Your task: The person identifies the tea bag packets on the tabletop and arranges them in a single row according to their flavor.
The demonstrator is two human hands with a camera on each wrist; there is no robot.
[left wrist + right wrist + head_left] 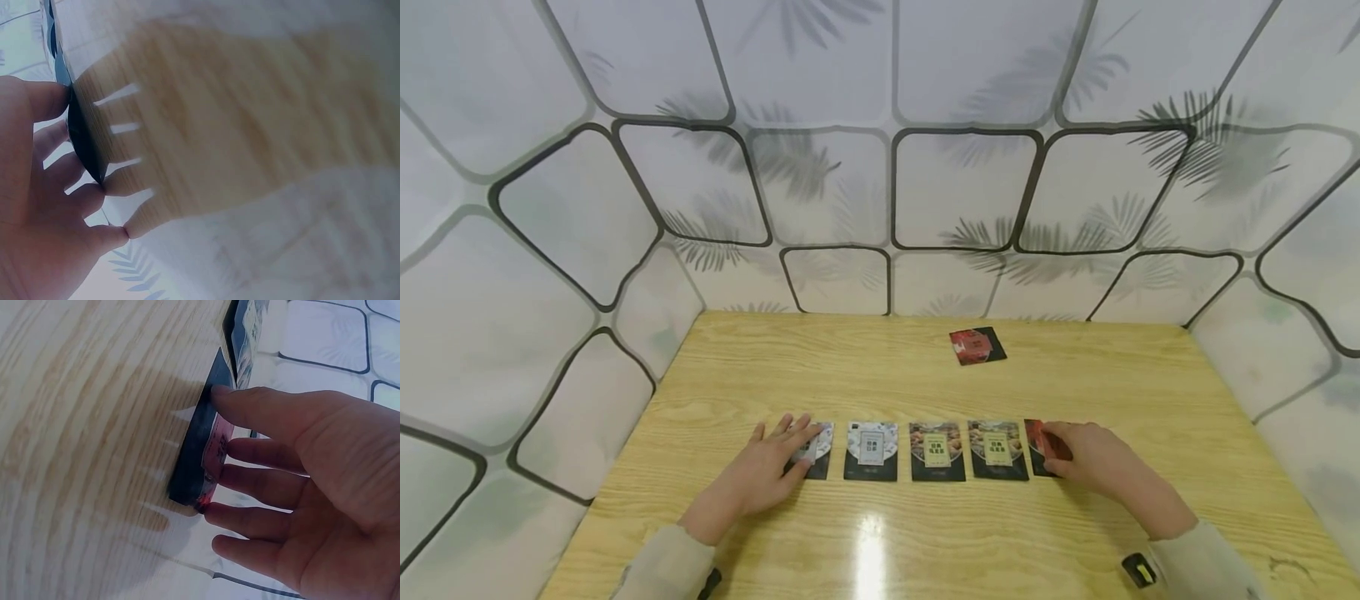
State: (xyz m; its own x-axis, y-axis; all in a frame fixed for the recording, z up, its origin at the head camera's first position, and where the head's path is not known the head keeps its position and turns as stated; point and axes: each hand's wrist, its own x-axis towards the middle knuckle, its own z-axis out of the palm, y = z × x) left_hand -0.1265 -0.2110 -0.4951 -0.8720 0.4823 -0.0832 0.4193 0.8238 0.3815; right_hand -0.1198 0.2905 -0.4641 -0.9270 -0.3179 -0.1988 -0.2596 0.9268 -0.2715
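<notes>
My left hand (767,471) rests with spread fingers on a black-and-white tea packet (822,454) at the row's left end, partly covering it. In the left wrist view, thumb and fingertips meet the edges of that dark packet (86,140). At the right end, my right hand (1093,458) touches a red-and-black tea packet (1034,442) with thumb and fingertips. The right wrist view has the thumb on this packet's black strip (194,447), with extended fingers along its red side. Between the hands lie another white packet (871,450) and two yellow-labelled ones (936,450) (997,450).
Another red-and-black packet (977,345) lies slightly turned near the back of the wooden table (820,367). Patterned white cloth walls (827,279) rise at the back and both sides. Light glares off the tabletop near the front middle.
</notes>
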